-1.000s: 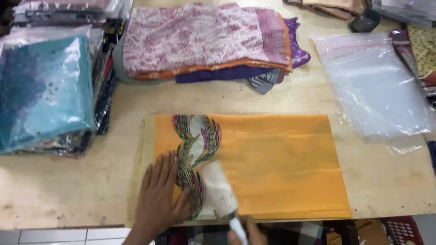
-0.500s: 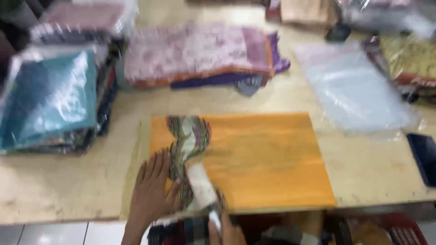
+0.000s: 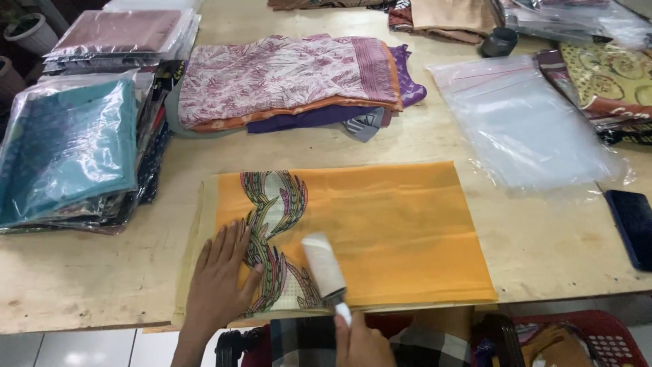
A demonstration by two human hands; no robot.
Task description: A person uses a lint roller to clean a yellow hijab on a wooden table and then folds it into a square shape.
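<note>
The folded orange cloth lies at the near edge of the wooden surface, at about 6 o'clock. The left hand presses flat on its patterned band, fingers spread and released. The right hand, fingers clenched, grips a white lint roller resting on the cloth at 5 o'clock of the left hand.

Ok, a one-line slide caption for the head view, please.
Left hand flat on folded orange cloth while right hand runs a white lint roller across it on a wooden table.
</note>
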